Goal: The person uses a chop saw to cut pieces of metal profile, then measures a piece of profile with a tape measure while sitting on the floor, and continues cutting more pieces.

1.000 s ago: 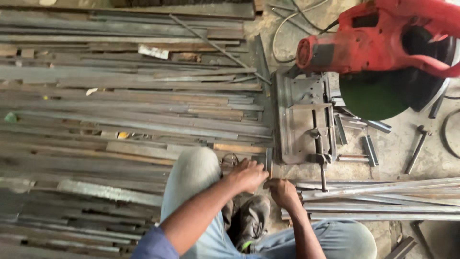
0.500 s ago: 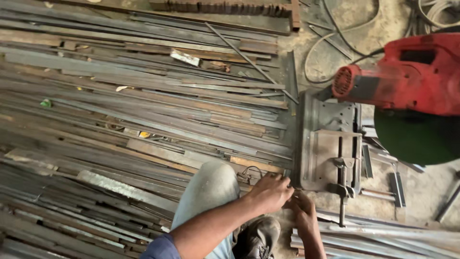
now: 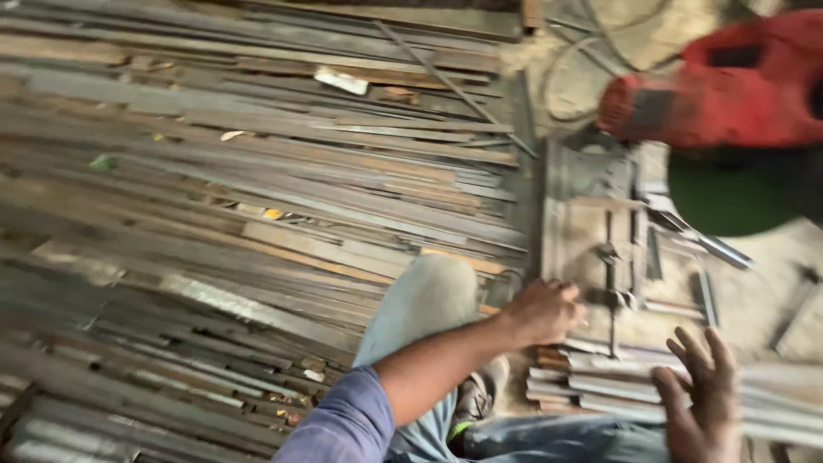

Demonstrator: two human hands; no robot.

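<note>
Wide spread of long rusty grey flat steel strips covers the floor across the left and middle of the view, lying roughly parallel. Top right: red chop saw with a dark green blade guard, motor housing blurred, standing on a dusty concrete floor. Below the saw sits its grey metal base plate with clamp vise, a few short cut steel pieces just beside it on the right. Bundle of stacked grey steel bars runs off the right edge, its near ends just below the base plate. Person's knee in pale grey-blue trousers sits mid-bottom, blue sleeve under it. Left hand curled into a loose fist, resting at the bar ends by the base plate; whether it pinches anything, cannot tell. Right hand hovers over the bundle, fingers spread wide, holding nothing.
</note>
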